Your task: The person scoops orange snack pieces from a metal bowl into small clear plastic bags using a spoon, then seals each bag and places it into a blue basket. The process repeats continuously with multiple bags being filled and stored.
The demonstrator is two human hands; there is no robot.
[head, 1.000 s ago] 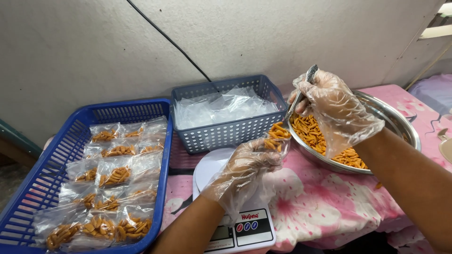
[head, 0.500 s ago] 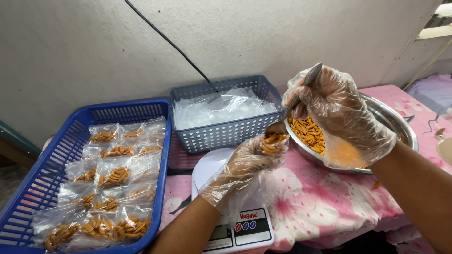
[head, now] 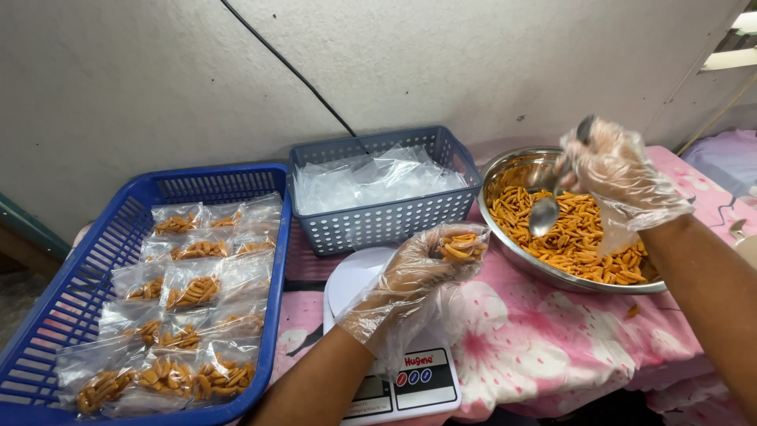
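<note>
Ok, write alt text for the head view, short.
A person's gloved left hand holds a small clear bag of orange snacks above a white scale, while the gloved right hand holds a spoon over a steel bowl of the same snacks. A blue basket at left holds filled bags; a grey basket holds empty ones.

Soft, even daylight falls on my work, brightest at the upper right where the window slats (head: pixel 727 49) blow out to white. The steel bowl (head: pixel 511 167) and my plastic gloves catch mild glare. Shadows stay faint (darkest under the table edge). The edges bow slightly; focus is sharp.
</note>
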